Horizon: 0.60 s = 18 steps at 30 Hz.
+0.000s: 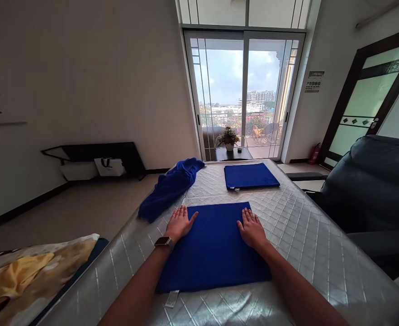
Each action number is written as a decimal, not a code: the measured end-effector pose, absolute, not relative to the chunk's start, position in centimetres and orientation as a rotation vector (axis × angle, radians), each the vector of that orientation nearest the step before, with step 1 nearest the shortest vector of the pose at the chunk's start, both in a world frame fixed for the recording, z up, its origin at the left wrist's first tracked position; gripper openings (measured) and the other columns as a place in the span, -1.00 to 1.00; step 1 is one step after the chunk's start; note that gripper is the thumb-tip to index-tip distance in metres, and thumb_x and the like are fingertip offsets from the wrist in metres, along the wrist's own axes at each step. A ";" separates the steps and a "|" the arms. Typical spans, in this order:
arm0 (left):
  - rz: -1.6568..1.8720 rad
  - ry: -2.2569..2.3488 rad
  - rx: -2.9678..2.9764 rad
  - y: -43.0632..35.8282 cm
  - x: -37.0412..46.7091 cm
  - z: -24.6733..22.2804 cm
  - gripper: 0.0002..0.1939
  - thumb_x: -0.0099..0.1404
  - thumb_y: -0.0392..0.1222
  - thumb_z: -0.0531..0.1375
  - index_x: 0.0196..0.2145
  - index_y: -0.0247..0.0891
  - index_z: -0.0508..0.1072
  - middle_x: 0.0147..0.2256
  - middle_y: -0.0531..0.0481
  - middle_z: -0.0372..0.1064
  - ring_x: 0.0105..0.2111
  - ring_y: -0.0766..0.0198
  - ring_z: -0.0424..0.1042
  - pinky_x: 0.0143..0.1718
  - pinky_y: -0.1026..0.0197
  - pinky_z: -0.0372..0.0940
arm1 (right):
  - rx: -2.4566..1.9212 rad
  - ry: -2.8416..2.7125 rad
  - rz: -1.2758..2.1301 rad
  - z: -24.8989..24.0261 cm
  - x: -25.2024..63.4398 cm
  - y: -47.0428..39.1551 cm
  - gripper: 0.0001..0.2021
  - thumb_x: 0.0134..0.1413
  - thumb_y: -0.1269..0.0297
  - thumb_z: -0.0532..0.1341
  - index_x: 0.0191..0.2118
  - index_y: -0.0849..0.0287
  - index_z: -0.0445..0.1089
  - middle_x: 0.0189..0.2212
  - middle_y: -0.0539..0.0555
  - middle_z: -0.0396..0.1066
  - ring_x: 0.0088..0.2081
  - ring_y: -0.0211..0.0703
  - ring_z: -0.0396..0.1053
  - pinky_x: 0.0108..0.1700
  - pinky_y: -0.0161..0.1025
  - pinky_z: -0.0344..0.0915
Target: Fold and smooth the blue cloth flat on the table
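Observation:
A blue cloth (pixel 216 253), folded into a flat rectangle, lies in front of me with a white label (pixel 172 299) sticking out at its near left corner. My left hand (pixel 180 222) rests flat on its far left edge, thumb spread, a watch on the wrist. On the far right edge lies my right hand (pixel 251 227), palm down with fingers stretched out. Neither hand grips anything. Beyond, to the right, is a second folded blue cloth (pixel 252 175). A crumpled blue cloth (pixel 172 188) lies at the far left, hanging toward the edge.
The cloths lie on a silver quilted table cover (pixel 308 240). A dark armchair (pixel 379 181) stands close on the right. Patterned bedding (pixel 33 271) is at the lower left. A potted plant (pixel 229 138) sits on a small table before the glass sliding door (pixel 220 86).

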<state>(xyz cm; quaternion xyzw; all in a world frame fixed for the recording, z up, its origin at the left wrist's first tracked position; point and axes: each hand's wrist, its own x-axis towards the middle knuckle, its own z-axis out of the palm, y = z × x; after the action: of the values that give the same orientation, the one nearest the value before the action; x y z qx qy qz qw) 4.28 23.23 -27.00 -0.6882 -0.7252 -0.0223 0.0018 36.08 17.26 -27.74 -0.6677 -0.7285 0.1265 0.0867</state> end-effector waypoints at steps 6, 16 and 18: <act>-0.255 -2.011 -2.333 21.9 12.4 -25.7 -0.15 0.51 0.25 -0.25 0.39 -0.57 0.09 0.40 -0.45 -0.04 0.43 -0.04 -0.04 0.41 -0.07 -0.06 | -1.973 -2.167 0.343 -27.7 36.0 17.3 -0.30 0.43 0.03 -0.23 0.49 0.38 -0.18 0.49 0.13 -0.26 0.49 -0.08 -0.33 0.46 -0.05 -0.37; -0.447 -1.669 -2.711 17.3 23.6 -27.6 -0.26 0.54 0.16 -0.34 0.40 -0.38 0.13 0.40 -0.22 0.05 0.42 0.12 -0.01 0.43 -0.05 -0.04 | -1.954 -2.266 0.236 -28.6 36.5 17.2 -0.37 0.40 0.23 -0.17 0.49 0.32 -0.15 0.50 0.12 -0.28 0.49 -0.08 -0.33 0.45 -0.06 -0.33; -0.426 -1.697 -2.683 17.4 21.8 -27.8 -0.26 0.54 0.18 -0.32 0.40 -0.36 0.13 0.40 -0.21 0.04 0.43 0.11 -0.02 0.43 -0.06 -0.05 | -1.969 -2.225 0.262 -28.4 36.4 17.1 -0.36 0.42 0.16 -0.20 0.49 0.35 -0.15 0.49 0.12 -0.25 0.49 -0.08 -0.31 0.45 -0.05 -0.33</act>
<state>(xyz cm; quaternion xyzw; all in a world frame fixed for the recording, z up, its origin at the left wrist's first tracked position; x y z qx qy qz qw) 21.84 17.42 -27.81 -0.8372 -0.5296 -0.1330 -0.0306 36.35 17.14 -28.35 -0.6582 -0.7436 0.0874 0.0792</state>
